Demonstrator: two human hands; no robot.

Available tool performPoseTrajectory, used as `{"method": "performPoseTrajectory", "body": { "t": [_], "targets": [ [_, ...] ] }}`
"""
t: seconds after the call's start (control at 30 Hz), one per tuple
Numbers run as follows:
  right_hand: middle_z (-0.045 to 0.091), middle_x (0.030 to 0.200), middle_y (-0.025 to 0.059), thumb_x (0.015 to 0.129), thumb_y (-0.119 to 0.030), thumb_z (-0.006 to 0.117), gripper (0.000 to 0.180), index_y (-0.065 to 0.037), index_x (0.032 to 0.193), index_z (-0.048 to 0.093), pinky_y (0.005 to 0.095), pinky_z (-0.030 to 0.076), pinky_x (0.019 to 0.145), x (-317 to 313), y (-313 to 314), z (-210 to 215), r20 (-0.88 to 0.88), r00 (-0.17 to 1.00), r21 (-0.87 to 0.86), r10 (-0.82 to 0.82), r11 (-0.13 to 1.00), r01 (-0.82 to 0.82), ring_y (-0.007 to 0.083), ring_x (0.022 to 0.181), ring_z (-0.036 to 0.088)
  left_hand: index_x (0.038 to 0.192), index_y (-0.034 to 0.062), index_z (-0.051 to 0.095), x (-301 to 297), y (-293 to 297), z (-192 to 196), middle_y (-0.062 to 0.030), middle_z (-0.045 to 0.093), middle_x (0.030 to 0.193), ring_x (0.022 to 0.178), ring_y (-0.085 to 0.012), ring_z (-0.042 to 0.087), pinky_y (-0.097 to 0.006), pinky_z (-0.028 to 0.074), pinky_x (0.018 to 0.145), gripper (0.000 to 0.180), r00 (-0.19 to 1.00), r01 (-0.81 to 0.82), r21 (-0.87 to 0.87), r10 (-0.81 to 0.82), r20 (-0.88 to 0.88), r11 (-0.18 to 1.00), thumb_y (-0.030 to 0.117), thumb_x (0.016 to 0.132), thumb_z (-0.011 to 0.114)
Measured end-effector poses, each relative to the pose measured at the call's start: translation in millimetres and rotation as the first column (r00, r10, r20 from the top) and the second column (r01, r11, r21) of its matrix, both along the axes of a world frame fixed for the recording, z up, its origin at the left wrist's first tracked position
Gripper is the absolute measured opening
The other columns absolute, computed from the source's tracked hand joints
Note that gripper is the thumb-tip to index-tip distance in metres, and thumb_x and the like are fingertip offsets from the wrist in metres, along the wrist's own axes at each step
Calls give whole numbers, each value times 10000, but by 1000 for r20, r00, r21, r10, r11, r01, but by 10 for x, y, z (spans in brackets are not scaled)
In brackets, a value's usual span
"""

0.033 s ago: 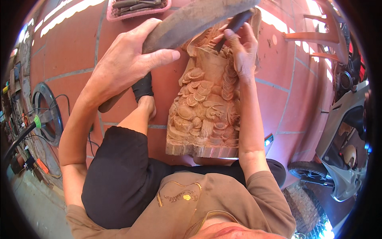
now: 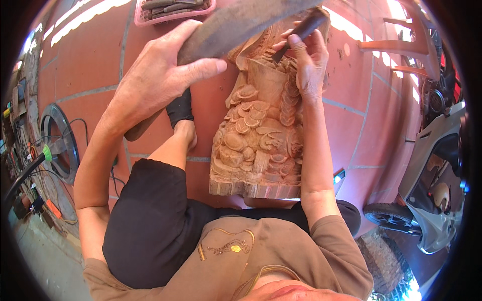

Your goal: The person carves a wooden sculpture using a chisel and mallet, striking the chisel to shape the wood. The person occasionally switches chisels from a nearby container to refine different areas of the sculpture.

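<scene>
My left hand [image 2: 150, 80] is closed around the grip of a long flat wooden mallet [image 2: 226, 32], whose broad head reaches to the upper right, above the carving. In my right hand [image 2: 309, 65] is a chisel [image 2: 309, 25] with a dark handle, held tilted between thumb and fingers. The chisel's lower end meets the upper part of a brown wood carving [image 2: 261, 125], covered in rounded coin-like and layered shapes. This carving lies on the tiles in front of me, beside my bent leg. Part of its upper area is hidden by the mallet and my right hand.
A pink basket [image 2: 175, 19] with several dark-handled tools stands at the far left. A wheel-like dark base [image 2: 59, 145] with cables sits at left. On the right are a wooden chair [image 2: 396, 47] and a motorbike [image 2: 432, 200]. A small lit device [image 2: 339, 176] lies near my right forearm.
The mallet has shifted slightly up and left, away from the chisel's handle. The chisel handle leans a little more to the right; the carving has stayed in place.
</scene>
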State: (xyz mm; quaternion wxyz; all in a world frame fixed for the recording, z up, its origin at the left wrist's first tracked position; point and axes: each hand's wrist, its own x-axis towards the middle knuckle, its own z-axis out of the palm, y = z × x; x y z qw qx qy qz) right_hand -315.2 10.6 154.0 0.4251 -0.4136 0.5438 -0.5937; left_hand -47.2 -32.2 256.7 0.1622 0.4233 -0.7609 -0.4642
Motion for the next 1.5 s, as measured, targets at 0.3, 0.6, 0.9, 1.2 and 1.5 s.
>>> {"method": "performPoseTrajectory", "body": {
  "t": [0.3, 0.6, 0.9, 1.2, 1.5],
  "targets": [
    [651, 991, 102, 986, -97, 588, 267, -5, 1228, 523, 345, 601, 756, -46, -42, -42, 24, 992, -37, -122, 992, 123, 230, 797, 708, 1309, 57, 581, -13, -7, 60, -3, 593, 851, 664, -75, 543, -244, 476, 546, 569, 983, -173, 168, 182, -40, 970, 396, 873, 717],
    [645, 1062, 85, 1005, -129, 560, 302, -23, 1280, 490, 327, 560, 821, -35, -68, -37, -80, 996, -41, 31, 999, -34, 219, 915, 703, 1309, 61, 581, -22, -2, 52, 6, 589, 847, 659, -73, 535, -243, 476, 552, 562, 984, -158, 186, 170, -49, 970, 393, 875, 712],
    [656, 1054, 70, 994, -44, 551, 267, -34, 1256, 503, 288, 519, 819, 49, -134, -93, -241, 935, -21, 259, 962, -272, 140, 875, 667, 1314, 36, 565, -37, -11, 54, -11, 591, 880, 702, -78, 538, -232, 459, 570, 567, 984, -144, 179, 159, -75, 973, 349, 868, 722],
    [654, 1042, 72, 985, -69, 578, 290, -19, 1269, 547, 298, 527, 864, 53, -120, -56, -207, 924, 89, 322, 946, -310, 148, 927, 660, 1308, 12, 559, -40, -13, 85, -8, 589, 873, 705, -76, 543, -226, 456, 569, 575, 979, -156, 165, 175, -106, 974, 321, 858, 741],
    [670, 1041, 57, 940, -95, 666, 394, -46, 1317, 560, 280, 533, 853, 71, -124, -17, -230, 914, 134, 335, 941, -311, 124, 916, 663, 1300, 3, 562, -38, -18, 119, -7, 597, 869, 699, -73, 544, -225, 455, 560, 584, 979, -159, 183, 178, -95, 970, 320, 849, 754]
  ]
}}
